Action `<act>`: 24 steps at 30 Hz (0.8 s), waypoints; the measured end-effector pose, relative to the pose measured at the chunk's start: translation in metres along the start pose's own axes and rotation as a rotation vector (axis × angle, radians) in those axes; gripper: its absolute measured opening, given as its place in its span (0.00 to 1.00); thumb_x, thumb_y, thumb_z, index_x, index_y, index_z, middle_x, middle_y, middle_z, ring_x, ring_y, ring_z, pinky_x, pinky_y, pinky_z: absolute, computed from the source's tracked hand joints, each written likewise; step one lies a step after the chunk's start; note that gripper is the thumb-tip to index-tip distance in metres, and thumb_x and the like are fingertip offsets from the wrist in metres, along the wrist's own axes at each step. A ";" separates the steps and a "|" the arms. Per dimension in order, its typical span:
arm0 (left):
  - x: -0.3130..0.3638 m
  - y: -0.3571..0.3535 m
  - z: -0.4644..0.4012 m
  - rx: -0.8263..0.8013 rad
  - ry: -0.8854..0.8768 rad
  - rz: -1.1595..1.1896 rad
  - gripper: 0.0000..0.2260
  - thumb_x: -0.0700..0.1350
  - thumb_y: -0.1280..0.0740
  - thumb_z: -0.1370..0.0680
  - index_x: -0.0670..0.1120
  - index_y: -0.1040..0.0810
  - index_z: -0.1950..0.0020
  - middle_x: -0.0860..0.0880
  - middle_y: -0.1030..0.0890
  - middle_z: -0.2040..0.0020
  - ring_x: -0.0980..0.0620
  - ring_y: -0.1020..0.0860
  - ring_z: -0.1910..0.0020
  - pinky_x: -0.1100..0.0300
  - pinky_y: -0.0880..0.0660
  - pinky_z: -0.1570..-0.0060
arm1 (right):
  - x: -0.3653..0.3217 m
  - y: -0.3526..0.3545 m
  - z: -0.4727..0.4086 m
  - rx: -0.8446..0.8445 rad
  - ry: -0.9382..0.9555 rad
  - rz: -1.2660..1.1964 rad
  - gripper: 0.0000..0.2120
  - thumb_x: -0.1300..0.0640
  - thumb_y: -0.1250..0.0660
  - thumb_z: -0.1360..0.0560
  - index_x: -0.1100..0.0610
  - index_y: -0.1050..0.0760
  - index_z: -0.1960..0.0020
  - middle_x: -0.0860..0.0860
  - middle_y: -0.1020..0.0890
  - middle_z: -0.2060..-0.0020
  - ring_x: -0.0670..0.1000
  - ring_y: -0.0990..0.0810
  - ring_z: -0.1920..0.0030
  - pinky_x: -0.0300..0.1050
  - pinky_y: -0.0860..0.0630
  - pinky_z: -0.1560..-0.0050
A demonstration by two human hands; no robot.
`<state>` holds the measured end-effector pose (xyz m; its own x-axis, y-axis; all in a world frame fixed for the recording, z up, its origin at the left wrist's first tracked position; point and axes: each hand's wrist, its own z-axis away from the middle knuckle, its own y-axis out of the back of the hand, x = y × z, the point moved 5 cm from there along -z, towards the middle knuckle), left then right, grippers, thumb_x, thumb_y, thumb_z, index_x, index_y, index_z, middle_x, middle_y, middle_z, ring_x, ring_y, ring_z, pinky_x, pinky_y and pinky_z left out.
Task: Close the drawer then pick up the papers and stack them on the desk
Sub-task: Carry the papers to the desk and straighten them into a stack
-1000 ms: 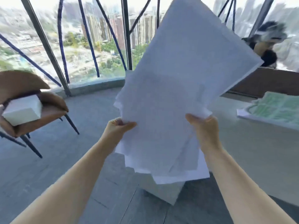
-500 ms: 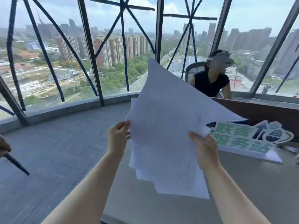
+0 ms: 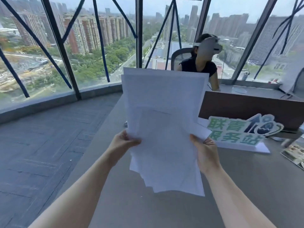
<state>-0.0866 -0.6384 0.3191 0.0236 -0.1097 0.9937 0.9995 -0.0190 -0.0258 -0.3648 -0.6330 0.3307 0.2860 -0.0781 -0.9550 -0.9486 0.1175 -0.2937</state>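
I hold a loose bundle of white papers (image 3: 164,116) upright in front of me, above the grey desk (image 3: 246,178). The sheets are uneven, with corners sticking out at the bottom and right. My left hand (image 3: 122,142) pinches the bundle's left edge. My right hand (image 3: 205,150) grips its right edge, thumb on the front. The lower tips of the papers hang just over the desk top. No drawer is in view.
A green and white cut-out sign (image 3: 236,132) lies on the desk to the right, with a photo booklet (image 3: 294,153) at the far right edge. A person in a black top (image 3: 199,68) sits behind a brown partition (image 3: 250,106). Windows and grey carpet (image 3: 41,137) lie to the left.
My view has swung up and right from the floor and chair to the desk. The papers have turned from tilted to upright and squared to me, both hands still holding them.
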 end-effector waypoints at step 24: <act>-0.060 -0.042 -0.024 0.234 -0.054 0.123 0.05 0.33 0.26 0.32 0.41 0.18 0.62 0.48 0.17 0.64 0.49 0.21 0.62 0.53 0.24 0.59 | 0.041 -0.004 0.017 0.197 0.032 0.251 0.13 0.66 0.32 0.24 0.48 0.17 0.57 0.40 0.14 0.65 0.42 0.16 0.62 0.37 0.21 0.60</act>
<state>-0.1303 -0.6550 0.2579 0.1395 -0.0438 0.9892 0.9668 0.2222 -0.1265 -0.3471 -0.6195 0.2915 0.0394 -0.0530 -0.9978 -0.9438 0.3260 -0.0546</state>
